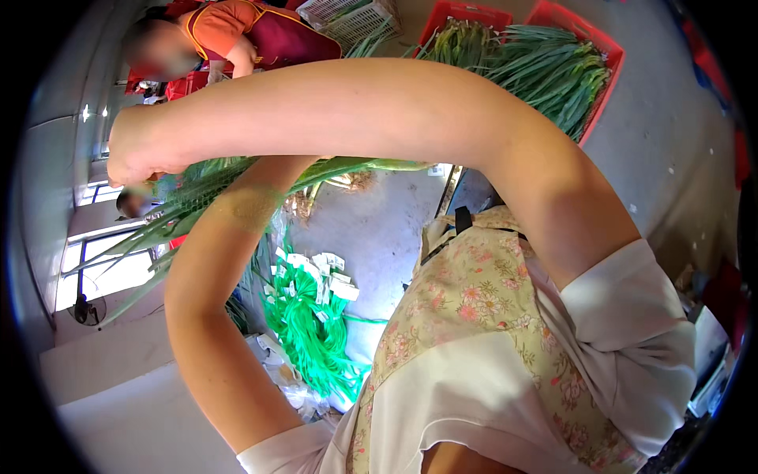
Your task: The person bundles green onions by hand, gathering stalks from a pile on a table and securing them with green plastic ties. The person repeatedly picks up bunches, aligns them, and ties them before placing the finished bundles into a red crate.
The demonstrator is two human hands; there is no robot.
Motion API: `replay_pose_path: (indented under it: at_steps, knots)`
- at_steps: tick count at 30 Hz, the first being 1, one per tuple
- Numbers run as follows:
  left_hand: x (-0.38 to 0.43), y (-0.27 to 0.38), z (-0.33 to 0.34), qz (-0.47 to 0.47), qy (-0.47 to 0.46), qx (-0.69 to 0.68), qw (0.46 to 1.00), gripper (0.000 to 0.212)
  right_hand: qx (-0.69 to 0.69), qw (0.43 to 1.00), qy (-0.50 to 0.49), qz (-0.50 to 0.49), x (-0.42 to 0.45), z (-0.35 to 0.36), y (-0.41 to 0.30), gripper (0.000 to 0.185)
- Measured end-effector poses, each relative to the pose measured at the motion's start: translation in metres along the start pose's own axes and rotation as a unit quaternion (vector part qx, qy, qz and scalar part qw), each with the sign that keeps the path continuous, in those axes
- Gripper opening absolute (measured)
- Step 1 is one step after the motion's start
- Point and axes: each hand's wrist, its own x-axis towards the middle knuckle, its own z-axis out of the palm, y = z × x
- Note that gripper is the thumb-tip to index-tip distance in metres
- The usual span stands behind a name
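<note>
My right forearm crosses the view, and my right hand (135,145) is curled in a fist at the far left. It appears closed on a green mesh net (204,186) drawn over long green onion-like leaves (172,219). Part of the mesh lies across my left forearm (246,207). My left hand is hidden behind my right forearm. Pale stalk ends with roots (355,181) show below that forearm, over the grey metal worktop (367,237). A heap of bright green mesh netting (305,320) with white tags lies on the worktop.
Red crates (613,71) of leafy bunches (551,71) stand on the floor (663,148) at upper right. A white plastic basket (361,23) is beyond. A co-worker in a maroon apron (296,38) works at upper left. Clear plastic (305,400) lies beside the netting.
</note>
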Motion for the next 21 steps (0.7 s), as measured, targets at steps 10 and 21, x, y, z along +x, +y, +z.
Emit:
replay_pose_path:
  at_steps: [10,21]
  knots:
    - [-0.007,0.01,0.013,-0.021,-0.021,-0.012,0.999,0.023,0.522,0.81,-0.001,0.267,0.002,-0.003,-0.002,0.011]
    - [-0.003,0.017,0.008,-0.024,-0.023,-0.011,0.999,0.024,0.263,0.955,-0.042,0.127,0.035,0.023,-0.004,0.016]
